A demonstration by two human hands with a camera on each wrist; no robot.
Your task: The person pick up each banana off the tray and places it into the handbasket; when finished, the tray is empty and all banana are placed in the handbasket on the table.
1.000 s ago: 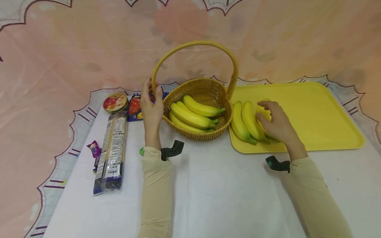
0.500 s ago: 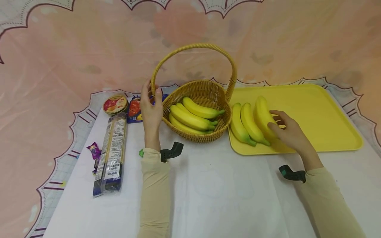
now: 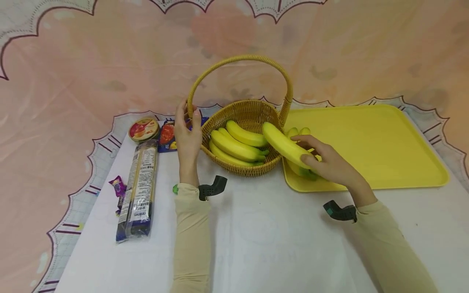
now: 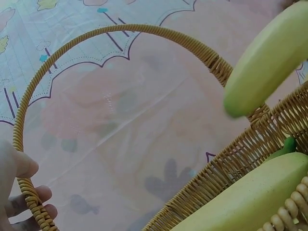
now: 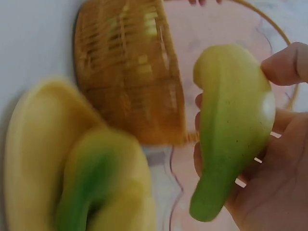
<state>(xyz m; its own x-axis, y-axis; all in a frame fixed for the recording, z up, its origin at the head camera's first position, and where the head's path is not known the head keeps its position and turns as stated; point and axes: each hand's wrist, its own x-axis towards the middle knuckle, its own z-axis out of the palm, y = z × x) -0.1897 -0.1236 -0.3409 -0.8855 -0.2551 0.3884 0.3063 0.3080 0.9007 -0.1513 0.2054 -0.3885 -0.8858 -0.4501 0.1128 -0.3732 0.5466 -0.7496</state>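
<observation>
My right hand [image 3: 331, 162] grips a yellow banana [image 3: 283, 144] between thumb and fingers. Its far tip overlaps the right rim of the wicker basket [image 3: 249, 173], and its green stem end [image 5: 207, 197] points back in the right wrist view. Several bananas [image 3: 234, 146] lie together inside the basket. On the basket's left side, my left hand [image 3: 188, 140] holds the base of the arched handle [image 4: 36, 204], thumb on one side and fingers on the other. Beneath the held banana, more bananas [image 3: 304, 131] lie on the yellow tray [image 3: 381, 146], partly hidden by it.
Left of the basket are a round tin [image 3: 143, 129], a blue packet [image 3: 167, 136] with a red picture, and a long clear-wrapped package [image 3: 138, 191]. Small purple-wrapped sweets [image 3: 118, 186] lie beside that package. A patterned cloth [image 3: 146, 61] rises behind the white table.
My right hand has picked up the rightmost banana from the tray and carried it left to the basket's rim. My left hand has stayed at the handle.
</observation>
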